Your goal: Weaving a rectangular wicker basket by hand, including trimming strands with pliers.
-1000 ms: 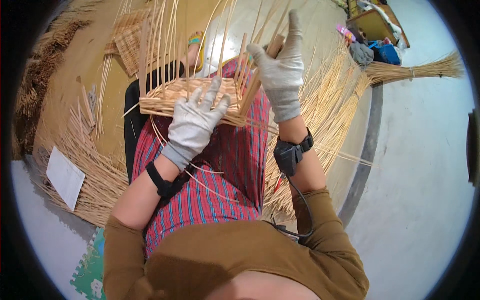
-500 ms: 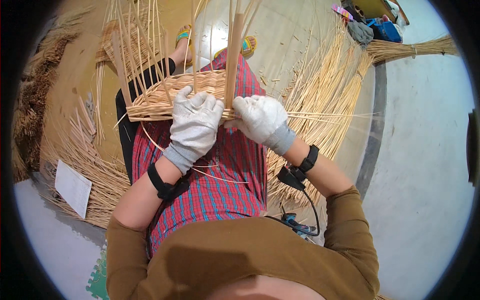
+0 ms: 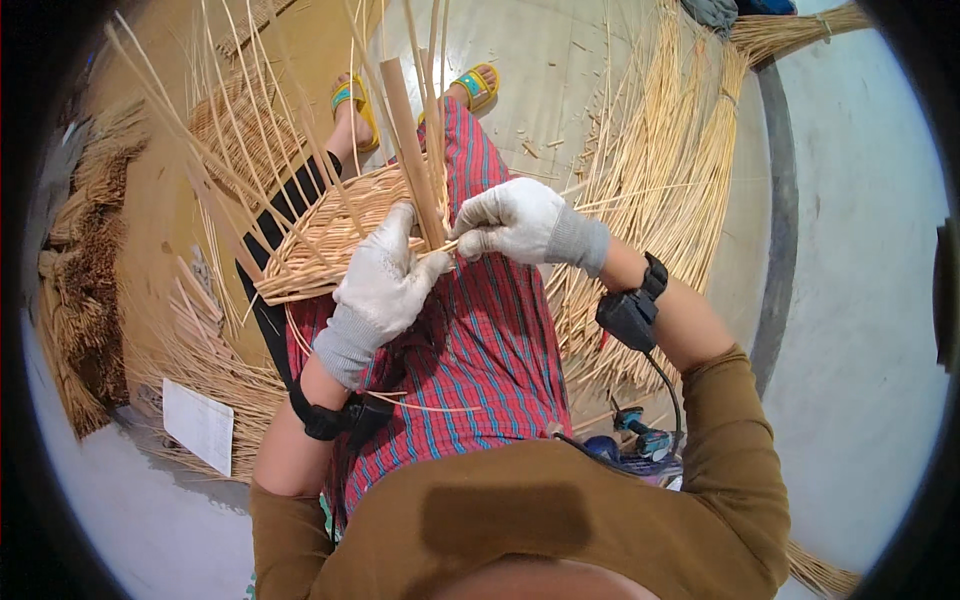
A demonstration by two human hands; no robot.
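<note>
A partly woven wicker basket with long upright canes rests tilted on my lap over red checked cloth. A flat wooden stake rises from its right corner. My left hand, in a pale glove with a gray cuff, grips the basket’s near edge just left of that stake, fingers closed on the weave. My right hand, gloved the same, is closed in a pinch at the corner on a thin pale strand, just right of the stake.
Long loose canes lie at right, a tied bundle behind. A woven panel and brown brush-like bundles lie at left, with a white sheet. Sandaled feet are ahead; a teal power tool is beside me.
My right hand has come down from raised, spread fingers at the stake to a pinch at the corner. My left fingers have closed on the edge; the basket has tilted and turned.
</note>
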